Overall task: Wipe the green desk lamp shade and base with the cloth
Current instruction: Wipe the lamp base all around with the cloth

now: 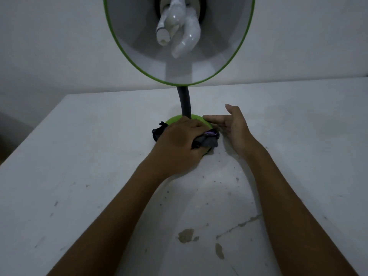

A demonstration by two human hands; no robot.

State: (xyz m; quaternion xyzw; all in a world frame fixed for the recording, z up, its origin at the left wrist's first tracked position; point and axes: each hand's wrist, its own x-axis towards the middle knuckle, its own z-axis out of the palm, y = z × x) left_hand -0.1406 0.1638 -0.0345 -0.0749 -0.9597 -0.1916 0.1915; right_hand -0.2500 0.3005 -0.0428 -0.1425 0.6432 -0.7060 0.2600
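Note:
The green desk lamp stands mid-table. Its shade (119,46) tilts toward me at the top, showing a grey inside and a white spiral bulb (177,30). A dark gooseneck (185,102) runs down to the round green base (175,119). My left hand (179,144) presses a dark cloth (209,140) onto the base's near side, covering most of it. My right hand (235,128) rests beside the base on its right, fingers apart, fingertips touching the base's edge.
The lamp sits on a white table (79,156) with scuffs and chipped spots (186,235) near me. A plain white wall (59,46) rises behind the table's far edge. The table's left edge falls away at the far left.

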